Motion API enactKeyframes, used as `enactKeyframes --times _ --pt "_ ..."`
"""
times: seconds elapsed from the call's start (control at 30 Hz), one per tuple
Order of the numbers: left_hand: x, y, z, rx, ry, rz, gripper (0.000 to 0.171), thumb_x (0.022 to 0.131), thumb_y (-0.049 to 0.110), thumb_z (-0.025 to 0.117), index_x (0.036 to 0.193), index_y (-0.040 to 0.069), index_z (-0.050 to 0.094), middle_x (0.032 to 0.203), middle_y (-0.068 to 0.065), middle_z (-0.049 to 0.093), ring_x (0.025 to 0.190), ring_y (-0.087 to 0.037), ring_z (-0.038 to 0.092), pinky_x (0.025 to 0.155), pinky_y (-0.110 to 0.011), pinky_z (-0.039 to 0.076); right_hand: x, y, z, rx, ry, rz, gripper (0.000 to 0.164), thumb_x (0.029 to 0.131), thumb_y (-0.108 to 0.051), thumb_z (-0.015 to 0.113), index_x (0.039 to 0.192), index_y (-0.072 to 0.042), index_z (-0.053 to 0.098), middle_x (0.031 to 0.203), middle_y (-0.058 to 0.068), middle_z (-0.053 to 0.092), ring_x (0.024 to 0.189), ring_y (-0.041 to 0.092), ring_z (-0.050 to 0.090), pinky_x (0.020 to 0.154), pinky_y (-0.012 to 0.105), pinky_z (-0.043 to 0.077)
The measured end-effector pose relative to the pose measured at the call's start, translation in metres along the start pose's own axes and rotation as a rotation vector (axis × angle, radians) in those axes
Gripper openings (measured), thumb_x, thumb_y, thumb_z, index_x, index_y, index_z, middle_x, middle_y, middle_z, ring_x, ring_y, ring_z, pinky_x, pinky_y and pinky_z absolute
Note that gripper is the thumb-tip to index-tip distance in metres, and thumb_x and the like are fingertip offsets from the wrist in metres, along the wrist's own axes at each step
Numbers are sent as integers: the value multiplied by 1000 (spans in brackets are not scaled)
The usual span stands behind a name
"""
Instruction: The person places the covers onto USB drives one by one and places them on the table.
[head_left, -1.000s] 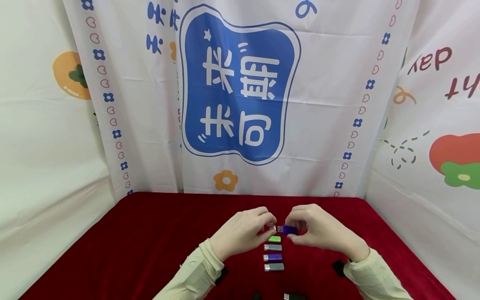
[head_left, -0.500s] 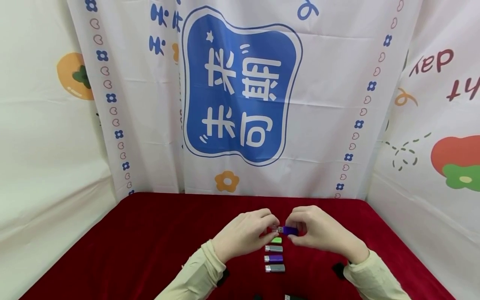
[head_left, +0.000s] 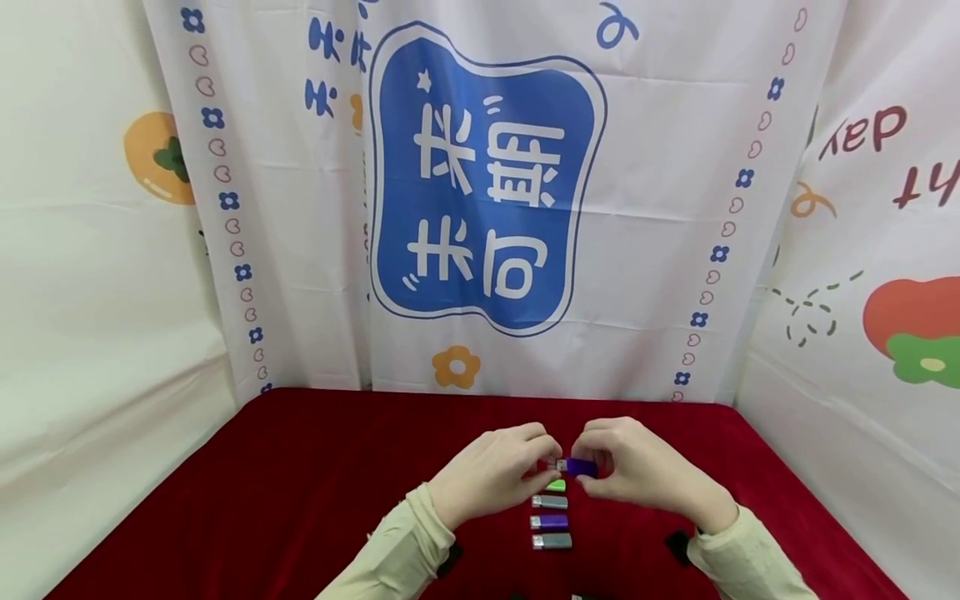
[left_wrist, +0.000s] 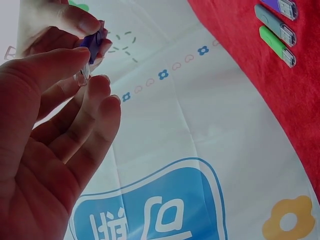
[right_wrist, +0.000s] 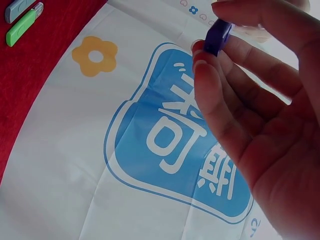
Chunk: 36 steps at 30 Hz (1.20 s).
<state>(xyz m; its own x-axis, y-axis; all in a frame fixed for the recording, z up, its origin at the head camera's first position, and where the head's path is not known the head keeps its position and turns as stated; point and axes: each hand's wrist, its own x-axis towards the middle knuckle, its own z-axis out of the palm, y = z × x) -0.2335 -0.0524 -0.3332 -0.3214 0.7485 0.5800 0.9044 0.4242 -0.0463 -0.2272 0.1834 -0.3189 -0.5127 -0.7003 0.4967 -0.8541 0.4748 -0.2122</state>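
Note:
Between thumb and fingers, my right hand (head_left: 641, 468) pinches a purple USB stick (head_left: 582, 467) by its body, with the metal plug facing left. My left hand (head_left: 498, 471) pinches a small clear cap (left_wrist: 81, 76) at the plug end, and its fingertips hide part of the cap. Both hands are raised over the far end of a row of capped USB sticks: a green one (head_left: 557, 485), a grey one (head_left: 551, 502), a purple one (head_left: 550, 522) and another grey one (head_left: 552, 542). The left wrist view shows the cap around the plug, against the held stick (left_wrist: 95, 42).
A red cloth (head_left: 337, 483) covers the table. White printed curtains (head_left: 652, 250) stand behind it and at both sides. At the bottom edge of the head view, the end of a dark USB stick (head_left: 582, 597) is cut off.
My left hand has moved slightly right, bringing the clear cap from just off the plug to over it. My right hand keeps its pinch on the purple stick. The head view has shifted a little.

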Motion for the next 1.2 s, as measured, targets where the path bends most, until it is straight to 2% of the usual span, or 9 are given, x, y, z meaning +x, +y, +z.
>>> enactKeyframes --times 0.23,0.5,0.77,0.9,1.03,1.13,1.2 --pt "0 0 1 23 -11 -22 14 87 20 77 97 12 71 86 4 63 66 1 53 62 -6 41 0 -1 2 11 -4 -18 20 74 -3 79 83 -19 70 74 -12 55 62 3 52 54 18 47" --pt "1 3 -2 10 -60 -25 10 90 16 74 99 10 74 85 3 63 70 1 54 67 -7 43 2 -6 3 19 7 -69 21 73 1 79 86 -15 73 75 -10 56 62 3 53 54 17 48" --pt "2 6 3 106 -91 -4 9 88 16 76 95 11 75 77 5 57 63 1 47 59 -5 38 2 -7 8 22 -26 -36 20 74 1 79 86 -14 74 75 -9 57 61 5 53 55 18 49" --pt "-1 4 3 45 -185 -59 16 85 28 79 92 14 75 76 9 58 63 4 46 57 -6 38 2 -4 16 39 -119 11 17 75 -3 79 79 -18 71 70 -11 55 59 4 52 53 17 46" --pt "-4 0 -4 15 -285 -170 23 82 38 80 90 17 75 74 12 56 63 3 47 54 -11 40 2 -2 29 36 -262 83 17 75 -7 80 73 -20 69 66 -17 54 56 0 50 52 16 44" --pt "-7 -5 -10 18 -312 -247 22 82 38 81 89 17 75 75 11 58 64 2 50 56 -13 42 2 -1 41 8 -347 115 16 72 -8 82 74 -19 71 65 -19 55 56 -4 50 52 14 44" --pt "-8 -8 -12 19 -318 -270 20 82 35 81 88 17 75 74 11 59 64 1 50 56 -13 43 1 -2 50 -17 -391 133 15 71 -9 83 76 -18 72 65 -20 55 58 -5 50 53 14 44"
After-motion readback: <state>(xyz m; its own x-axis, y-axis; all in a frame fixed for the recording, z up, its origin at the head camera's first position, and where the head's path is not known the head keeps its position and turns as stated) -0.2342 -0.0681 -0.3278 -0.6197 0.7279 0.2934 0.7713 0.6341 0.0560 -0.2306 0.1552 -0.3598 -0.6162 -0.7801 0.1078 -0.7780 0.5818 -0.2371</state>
